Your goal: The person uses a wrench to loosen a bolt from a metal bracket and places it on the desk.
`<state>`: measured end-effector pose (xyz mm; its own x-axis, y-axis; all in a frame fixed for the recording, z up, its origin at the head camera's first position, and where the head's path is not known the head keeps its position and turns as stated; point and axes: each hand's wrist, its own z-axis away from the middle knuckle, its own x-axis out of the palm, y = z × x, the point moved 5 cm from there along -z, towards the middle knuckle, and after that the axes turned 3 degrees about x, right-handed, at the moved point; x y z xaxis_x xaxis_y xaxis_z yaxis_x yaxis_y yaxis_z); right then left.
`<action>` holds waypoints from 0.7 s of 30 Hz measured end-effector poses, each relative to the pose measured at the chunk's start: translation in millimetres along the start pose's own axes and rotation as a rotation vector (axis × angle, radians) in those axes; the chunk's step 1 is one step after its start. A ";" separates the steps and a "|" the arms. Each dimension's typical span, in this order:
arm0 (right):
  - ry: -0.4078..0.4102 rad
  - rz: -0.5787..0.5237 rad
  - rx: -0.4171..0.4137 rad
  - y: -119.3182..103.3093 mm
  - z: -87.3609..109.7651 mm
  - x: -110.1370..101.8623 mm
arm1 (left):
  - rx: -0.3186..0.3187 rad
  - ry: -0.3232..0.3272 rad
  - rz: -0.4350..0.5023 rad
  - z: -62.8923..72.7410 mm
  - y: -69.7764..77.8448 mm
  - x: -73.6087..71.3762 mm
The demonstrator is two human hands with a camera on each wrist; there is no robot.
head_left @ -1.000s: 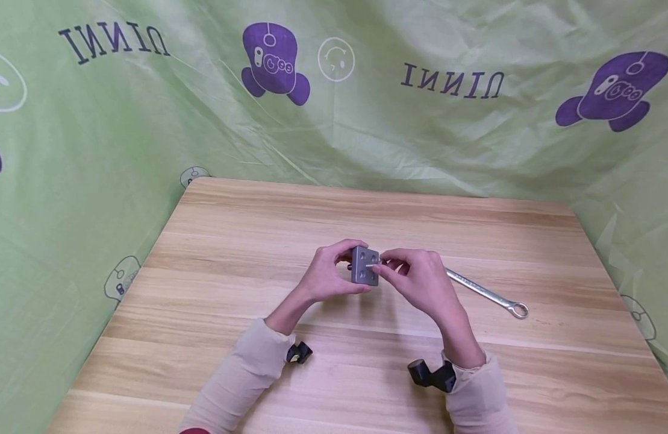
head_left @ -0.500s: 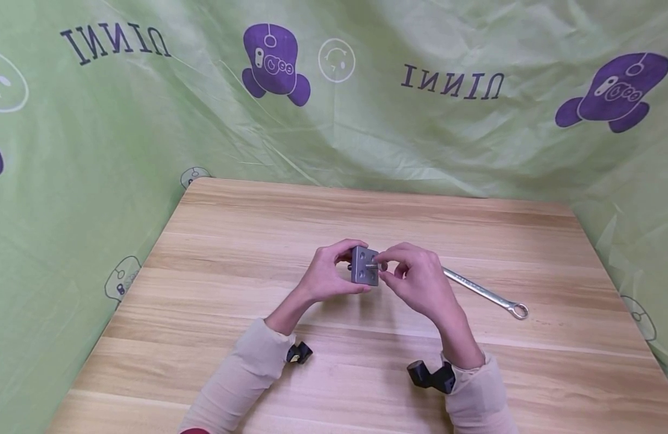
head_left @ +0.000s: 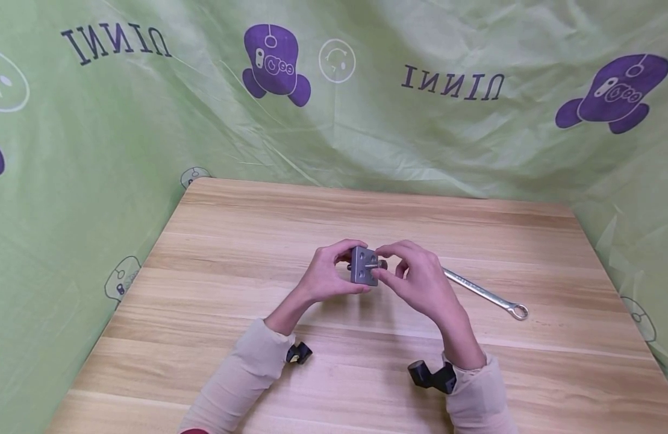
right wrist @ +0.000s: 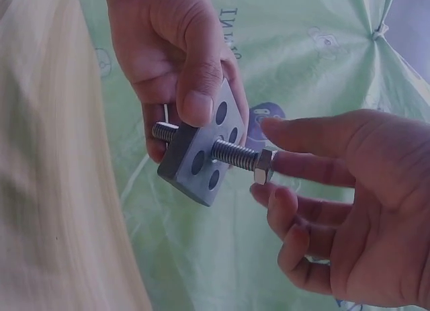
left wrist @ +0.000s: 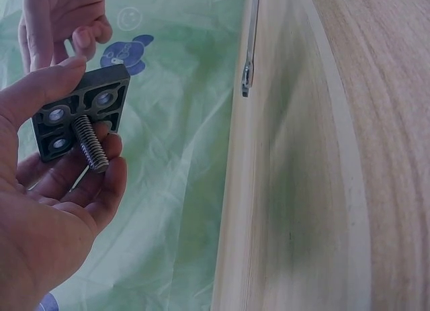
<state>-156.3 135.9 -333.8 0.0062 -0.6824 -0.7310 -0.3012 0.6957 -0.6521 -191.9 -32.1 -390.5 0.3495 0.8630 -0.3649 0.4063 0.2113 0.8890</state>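
Note:
My left hand (head_left: 325,274) holds a dark grey square plate (head_left: 364,266) by its edges, off the table. Several holes surround the plate's centre; its ribbed back shows in the left wrist view. A hex-head bolt (right wrist: 235,154) passes through that centre, with thread out on both sides. Beside the bolt's head, my right hand (head_left: 417,274) has thumb and fingers spread around it. In the right wrist view its thumb stands apart above the head, and its other fingers lie close behind and below; whether one touches is hard to tell.
A combination wrench (head_left: 485,290) lies on the wooden table (head_left: 247,229), right of my right hand. Green printed cloth (head_left: 334,138) hangs behind and at both sides of the table. Black devices sit at both wrists.
My right thumb and fingers have shifted and spread around the bolt's head, so the head shows between them now. The plate and left hand have stayed in place.

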 end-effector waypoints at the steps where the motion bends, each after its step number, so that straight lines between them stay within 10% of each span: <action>1: -0.003 0.000 0.029 1.3 -0.3 0.0 | -0.001 -0.001 -0.001 0.0 -0.1 0.2; 8: -0.023 0.024 0.143 6.7 -1.4 1.1 | -0.002 -0.002 -0.005 -0.2 0.6 0.2; 21: 0.024 0.007 -0.014 0.1 0.5 -0.8 | 0.003 0.001 0.002 -0.5 -0.9 -0.2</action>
<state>-155.9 136.7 -333.4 -0.0187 -0.6831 -0.7300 -0.3147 0.6971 -0.6442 -192.8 -32.2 -391.0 0.3496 0.8639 -0.3626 0.4081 0.2079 0.8889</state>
